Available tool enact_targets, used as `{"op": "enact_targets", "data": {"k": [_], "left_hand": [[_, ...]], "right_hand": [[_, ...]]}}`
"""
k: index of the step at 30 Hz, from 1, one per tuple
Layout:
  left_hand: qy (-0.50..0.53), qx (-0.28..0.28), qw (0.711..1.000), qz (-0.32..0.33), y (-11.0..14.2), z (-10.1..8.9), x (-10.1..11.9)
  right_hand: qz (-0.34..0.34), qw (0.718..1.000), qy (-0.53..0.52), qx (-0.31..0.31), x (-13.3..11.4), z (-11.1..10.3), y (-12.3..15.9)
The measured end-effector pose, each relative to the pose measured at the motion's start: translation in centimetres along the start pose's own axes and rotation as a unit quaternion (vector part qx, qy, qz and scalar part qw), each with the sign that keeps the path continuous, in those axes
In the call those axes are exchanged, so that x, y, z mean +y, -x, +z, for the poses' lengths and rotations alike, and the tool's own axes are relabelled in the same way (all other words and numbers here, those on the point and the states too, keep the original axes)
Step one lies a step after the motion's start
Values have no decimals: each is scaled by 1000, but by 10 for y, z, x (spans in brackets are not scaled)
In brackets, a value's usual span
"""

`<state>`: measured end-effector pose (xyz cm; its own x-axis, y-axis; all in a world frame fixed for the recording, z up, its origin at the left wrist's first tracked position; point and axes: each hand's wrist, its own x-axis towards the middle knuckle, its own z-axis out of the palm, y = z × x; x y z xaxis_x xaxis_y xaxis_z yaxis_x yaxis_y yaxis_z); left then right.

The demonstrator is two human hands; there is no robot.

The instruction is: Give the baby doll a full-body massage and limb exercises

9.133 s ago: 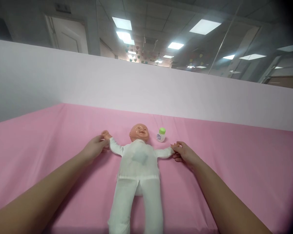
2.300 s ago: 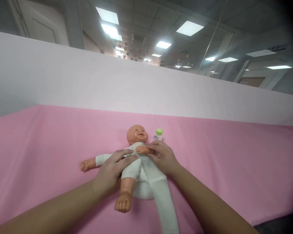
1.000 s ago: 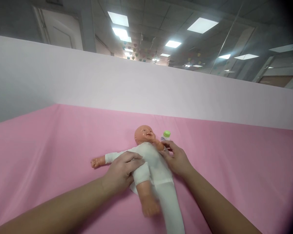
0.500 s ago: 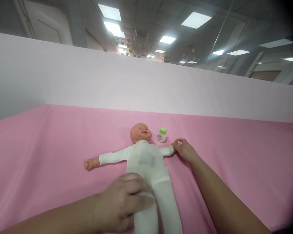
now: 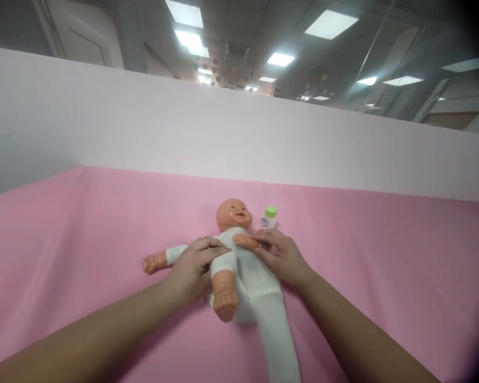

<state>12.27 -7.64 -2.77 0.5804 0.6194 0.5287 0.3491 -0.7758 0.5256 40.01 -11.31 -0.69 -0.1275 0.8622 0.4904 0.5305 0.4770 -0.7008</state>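
Note:
A baby doll with a bare plastic head and white cloth body lies on its back. Its leg on the picture's left is folded up over the belly, the bare foot pointing toward me. My left hand grips that raised leg, fingers over the white cloth. The doll's small hand on the other side lies across its chest. Around that arm, near the wrist, my right hand is closed. The doll's other arm stretches out to the left, and its second leg lies straight toward me.
A small clear bottle with a green cap stands beside the doll's head, just beyond my right hand. Pink cloth covers the surface. A white padded wall runs along the back, with glass above it.
My left hand has lifted the doll's leg from lying straight to folded over its belly. My right hand has brought the doll's arm inward from the side onto its chest.

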Motion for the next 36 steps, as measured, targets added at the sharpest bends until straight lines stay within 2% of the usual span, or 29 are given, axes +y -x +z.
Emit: {"op": "enact_targets", "data": {"k": [2, 3, 5, 9, 12, 14, 16, 18, 20, 24, 26, 28, 30, 33, 36], "left_hand": [[-14, -2, 1000, 2, 0, 0, 2], [-23, -1, 1000, 11, 0, 0, 4], [-46, 4, 998, 52, 3, -3, 10], [-69, 22, 979, 191, 10, -8, 33], [-31, -35, 962, 268, 16, -9, 57], [-6, -107, 946, 307, 19, -8, 69], [6, -150, 935, 321, 20, -7, 74], [17, -137, 942, 307, 20, -7, 72], [27, -94, 956, 276, 18, -8, 63], [-12, -19, 984, 177, 10, -11, 35], [-31, -11, 994, 105, 6, -11, 19], [-22, -19, 999, 35, 2, -10, 5], [-5, -30, 1000, -8, -2, -8, -3], [8, -47, 998, -32, -5, -7, -5], [3, -51, 998, -29, -5, -10, -1]], "right_hand": [[-12, 999, 21, -28, 0, 3, -1], [-5, 1000, 20, -20, 2, 4, -1], [32, 999, 1, 36, 9, 2, -1], [111, 976, -91, 165, 35, -14, -3], [178, 959, -98, 199, 57, -36, -5], [251, 947, -49, 194, 71, -49, -5], [307, 937, 5, 169, 83, -58, -4], [326, 934, 35, 140, 89, -61, -2], [326, 936, 41, 127, 88, -59, -2], [278, 950, 17, 140, 66, -48, -3], [216, 962, -14, 165, 49, -39, -4], [150, 975, -29, 163, 32, -29, -3], [86, 989, -5, 122, 18, -18, -1], [-9, 997, 74, 23, 4, -4, 0], [-46, 993, 106, -25, -1, 3, 0]]}}
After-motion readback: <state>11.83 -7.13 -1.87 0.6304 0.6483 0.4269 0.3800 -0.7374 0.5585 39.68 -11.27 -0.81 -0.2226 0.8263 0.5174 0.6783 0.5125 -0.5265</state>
